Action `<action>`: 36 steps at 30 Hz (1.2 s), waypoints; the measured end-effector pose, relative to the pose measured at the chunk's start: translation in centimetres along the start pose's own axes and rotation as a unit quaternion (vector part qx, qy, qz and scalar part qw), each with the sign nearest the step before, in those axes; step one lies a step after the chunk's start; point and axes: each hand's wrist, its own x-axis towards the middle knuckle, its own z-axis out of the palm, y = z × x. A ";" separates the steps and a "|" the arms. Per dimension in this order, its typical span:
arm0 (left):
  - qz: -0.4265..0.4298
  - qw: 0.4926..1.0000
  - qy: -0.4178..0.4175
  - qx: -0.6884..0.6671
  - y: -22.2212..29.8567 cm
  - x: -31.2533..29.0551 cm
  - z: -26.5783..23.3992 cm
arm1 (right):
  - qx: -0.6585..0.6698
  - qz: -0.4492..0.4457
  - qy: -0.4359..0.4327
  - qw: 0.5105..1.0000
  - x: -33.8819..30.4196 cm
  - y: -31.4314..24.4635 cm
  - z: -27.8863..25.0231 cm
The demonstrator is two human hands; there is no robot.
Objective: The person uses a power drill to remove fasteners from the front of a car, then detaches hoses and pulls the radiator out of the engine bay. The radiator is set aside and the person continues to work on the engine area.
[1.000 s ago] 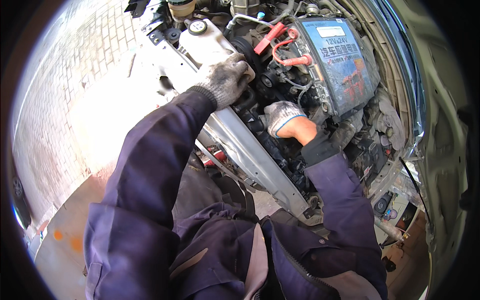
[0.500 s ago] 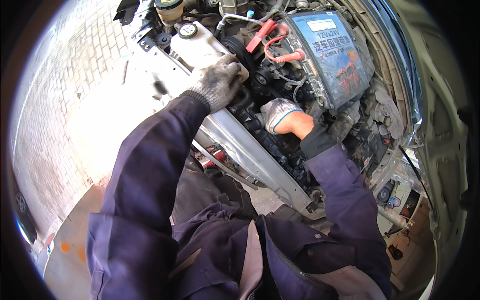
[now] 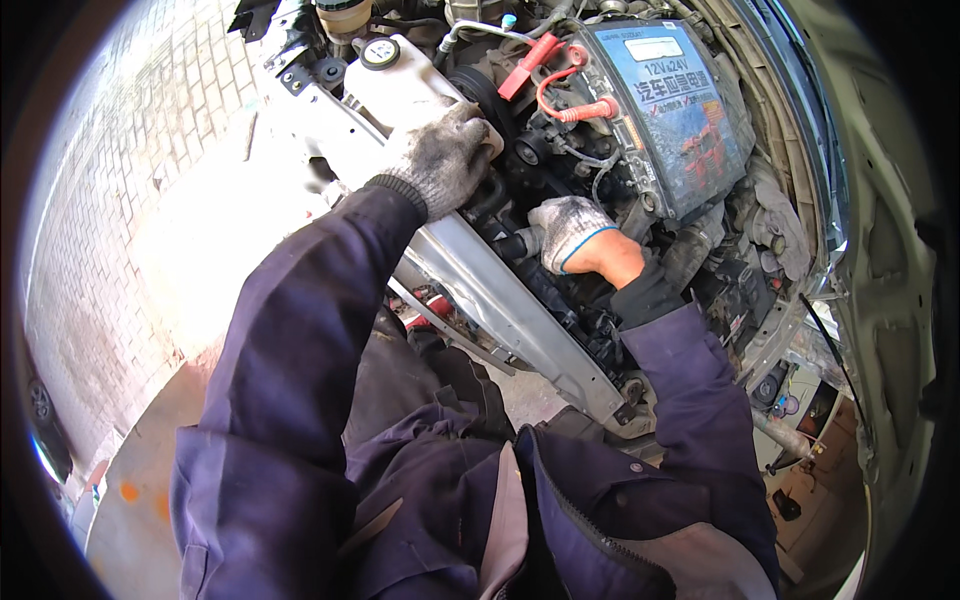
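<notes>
My left hand [image 3: 440, 158], in a dirty white knit glove, is closed over the near end of a translucent white plastic reservoir [image 3: 400, 85] with a black cap. My right hand [image 3: 574, 232], in a similar glove with a blue-edged cuff, reaches down into the engine bay. Its fingers curl beside the end of a dark hose [image 3: 516, 245], and their tips are hidden, so I cannot make out what they hold. Behind it, a blue-topped battery-like power box [image 3: 665, 115] lies on the engine. Red clamps [image 3: 530, 68] and a red cable are beside the box.
A silver front crossmember [image 3: 515, 315] runs between my body and the engine. The raised hood [image 3: 890, 250] is at the right. A grey rag or glove [image 3: 775, 225] lies past the power box. Brick paving [image 3: 110, 180] stretches along the left.
My right hand has shifted slightly right, and more of the hose end shows beside its fingers. My left hand stays on the reservoir. The whole view has moved a little.
</notes>
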 end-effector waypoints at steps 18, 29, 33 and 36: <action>0.015 0.999 0.007 0.039 0.4 0.3 -0.2 | -0.026 0.016 0.043 0.999 -0.5 -1.1 0.0; 0.018 0.998 0.035 0.053 0.1 0.3 0.6 | -0.069 -0.063 0.245 0.965 -2.2 -0.8 3.9; 0.019 0.998 0.037 0.039 0.0 0.2 0.6 | -0.052 -0.056 0.257 0.963 -2.5 -1.1 4.2; 0.022 0.999 0.039 0.020 -0.1 0.2 0.7 | -0.047 -0.054 0.258 0.964 -2.6 -1.3 4.1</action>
